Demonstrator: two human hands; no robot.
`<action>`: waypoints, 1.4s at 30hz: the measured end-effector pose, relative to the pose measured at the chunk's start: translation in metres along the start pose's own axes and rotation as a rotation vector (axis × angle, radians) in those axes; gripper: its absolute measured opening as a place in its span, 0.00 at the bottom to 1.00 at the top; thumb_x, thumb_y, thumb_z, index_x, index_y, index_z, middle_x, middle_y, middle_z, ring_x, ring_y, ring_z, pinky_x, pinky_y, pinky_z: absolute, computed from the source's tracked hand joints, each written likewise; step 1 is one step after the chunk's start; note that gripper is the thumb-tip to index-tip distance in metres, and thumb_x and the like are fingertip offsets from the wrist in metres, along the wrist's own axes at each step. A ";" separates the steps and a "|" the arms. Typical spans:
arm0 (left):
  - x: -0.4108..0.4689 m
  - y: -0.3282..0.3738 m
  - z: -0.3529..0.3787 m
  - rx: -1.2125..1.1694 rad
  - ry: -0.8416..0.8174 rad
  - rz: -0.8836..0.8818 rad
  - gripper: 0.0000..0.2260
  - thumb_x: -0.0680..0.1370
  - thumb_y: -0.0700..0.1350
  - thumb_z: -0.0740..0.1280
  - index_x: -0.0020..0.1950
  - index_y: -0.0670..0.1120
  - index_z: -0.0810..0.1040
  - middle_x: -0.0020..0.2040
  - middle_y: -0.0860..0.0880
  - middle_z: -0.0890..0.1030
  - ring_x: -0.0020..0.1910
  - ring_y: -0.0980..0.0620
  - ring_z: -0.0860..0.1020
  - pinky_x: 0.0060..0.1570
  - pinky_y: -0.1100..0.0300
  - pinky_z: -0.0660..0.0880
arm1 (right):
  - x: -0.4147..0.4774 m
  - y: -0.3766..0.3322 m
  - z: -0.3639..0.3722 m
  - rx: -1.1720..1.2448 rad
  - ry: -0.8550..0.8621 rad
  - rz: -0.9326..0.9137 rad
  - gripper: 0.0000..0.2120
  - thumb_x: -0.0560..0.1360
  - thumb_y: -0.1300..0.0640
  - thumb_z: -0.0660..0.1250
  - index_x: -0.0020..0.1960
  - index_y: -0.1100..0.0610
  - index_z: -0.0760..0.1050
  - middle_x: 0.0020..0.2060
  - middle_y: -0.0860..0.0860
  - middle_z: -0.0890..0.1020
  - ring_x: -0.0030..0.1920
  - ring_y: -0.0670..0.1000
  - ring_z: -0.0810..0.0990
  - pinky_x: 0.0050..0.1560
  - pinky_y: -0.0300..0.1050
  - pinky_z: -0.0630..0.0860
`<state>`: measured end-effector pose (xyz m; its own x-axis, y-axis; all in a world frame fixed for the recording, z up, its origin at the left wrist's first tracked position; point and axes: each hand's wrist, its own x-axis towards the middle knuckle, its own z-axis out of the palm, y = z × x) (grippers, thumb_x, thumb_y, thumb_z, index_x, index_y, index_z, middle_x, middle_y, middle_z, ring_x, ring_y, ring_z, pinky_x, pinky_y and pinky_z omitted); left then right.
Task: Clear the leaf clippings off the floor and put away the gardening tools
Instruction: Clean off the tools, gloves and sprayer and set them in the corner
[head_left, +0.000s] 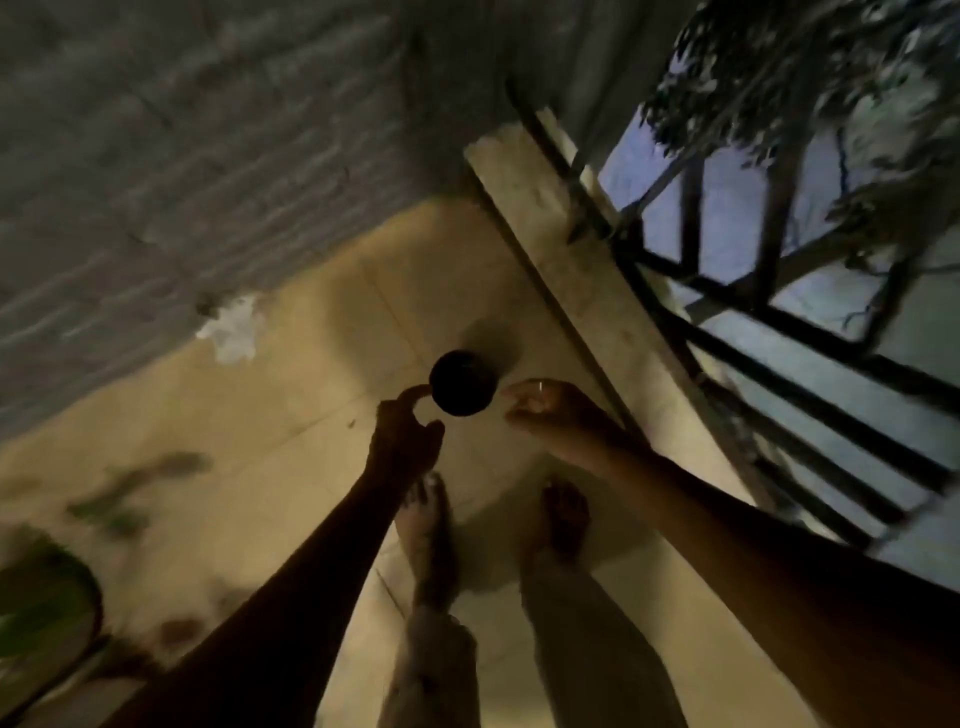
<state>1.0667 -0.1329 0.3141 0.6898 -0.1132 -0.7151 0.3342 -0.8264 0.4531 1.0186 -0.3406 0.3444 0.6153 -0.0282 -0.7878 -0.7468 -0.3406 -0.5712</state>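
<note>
Head view, dim and smeared with motion blur.

- Person stood barefoot on a pale tiled floor (291, 395), left foot (428, 525) and right foot (563, 519) apart, toes towards a dark round object (464, 383) sitting on the floor just ahead of them.
- Both arms reached down to that object, one on each side.
- Left hand (402, 436): index finger hooked forward with its tip at the object's left edge, thumb held apart below it, so the two made an open C with nothing in it. I logged the fingertip as touching, though the blur left that uncertain.
- Right hand (545, 410): fingers bunched and loosely curled, tips just beside the object's right edge. I could not tell whether they pinched anything. A small pale glint showed on the hand.
- Leaf clippings (140, 488): green smears lying on the floor well to the left of the hands, untouched.
- Green round shape (41, 597) at the lower-left corner, near the clippings; too blurred to name.
- Corrugated wall (156, 156) ran along the far side of the floor, with a white patch (231, 327) at its foot.
- Pale ledge (561, 249) on the right carried a dark metal railing (779, 312); foliage (831, 78) hung beyond it.
</note>
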 end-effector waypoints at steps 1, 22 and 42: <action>0.028 -0.014 0.011 0.006 0.005 0.000 0.23 0.82 0.45 0.68 0.77 0.54 0.69 0.76 0.43 0.66 0.54 0.51 0.79 0.42 0.70 0.72 | 0.028 0.014 0.010 0.001 0.014 0.008 0.18 0.79 0.55 0.69 0.68 0.51 0.76 0.63 0.50 0.81 0.64 0.49 0.79 0.59 0.42 0.78; 0.131 -0.023 0.018 -0.180 -0.058 0.215 0.20 0.80 0.41 0.69 0.73 0.50 0.76 0.63 0.49 0.82 0.57 0.46 0.83 0.52 0.47 0.83 | 0.119 0.033 0.012 -0.165 0.178 0.045 0.22 0.78 0.64 0.68 0.71 0.54 0.74 0.70 0.54 0.75 0.68 0.54 0.76 0.64 0.47 0.77; -0.302 0.291 -0.281 -0.103 -0.331 0.928 0.13 0.77 0.43 0.76 0.60 0.53 0.82 0.63 0.51 0.81 0.55 0.57 0.82 0.52 0.63 0.79 | -0.443 -0.221 -0.131 -0.293 0.690 -0.318 0.06 0.77 0.42 0.69 0.50 0.43 0.77 0.46 0.45 0.78 0.48 0.48 0.78 0.53 0.53 0.77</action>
<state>1.1363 -0.1847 0.8112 0.4974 -0.8529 -0.1585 -0.1829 -0.2817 0.9419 0.9442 -0.3756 0.8497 0.8753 -0.4290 -0.2233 -0.4724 -0.6596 -0.5846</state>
